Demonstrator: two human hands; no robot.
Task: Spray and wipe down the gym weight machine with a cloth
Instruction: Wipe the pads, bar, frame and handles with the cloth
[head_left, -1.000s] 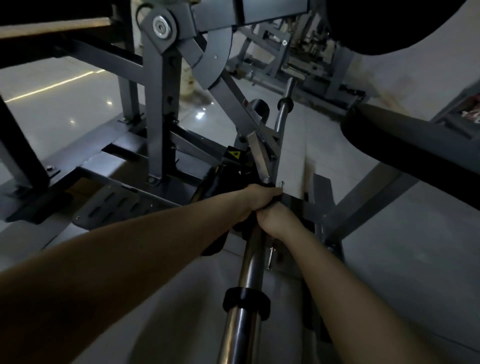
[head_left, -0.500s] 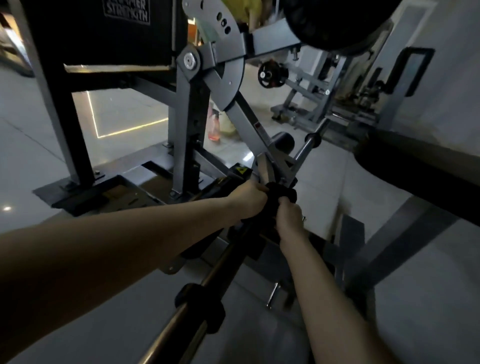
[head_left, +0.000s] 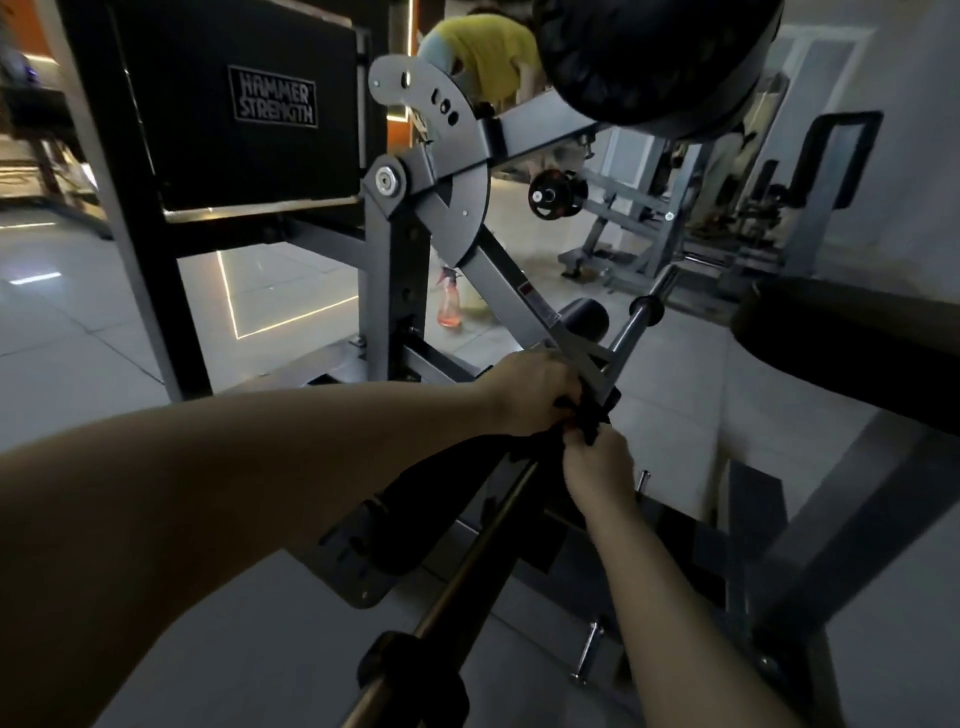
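Note:
A grey steel weight machine (head_left: 400, 260) with a black "Hammer Strength" pad fills the view. Its chrome bar (head_left: 467, 566) runs from the bottom centre up to a joint on the lever arm. My left hand (head_left: 524, 395) and my right hand (head_left: 597, 467) meet at that joint. Both grip a dark cloth (head_left: 587, 421) bunched around the bar and bracket; the dim light hides most of the cloth. A pink spray bottle (head_left: 449, 306) stands on the floor behind the frame, out of my hands.
A black roller pad (head_left: 654, 62) hangs at the top right and a black padded seat (head_left: 852, 348) juts in from the right. A person in a yellow top (head_left: 488, 52) bends over behind the machine. More machines (head_left: 623, 223) stand on the tiled floor beyond.
My head has lifted, bringing the pad, the cam plate and the person into view. Both hands have stayed on the cloth at the bar's joint, shifting slightly along it.

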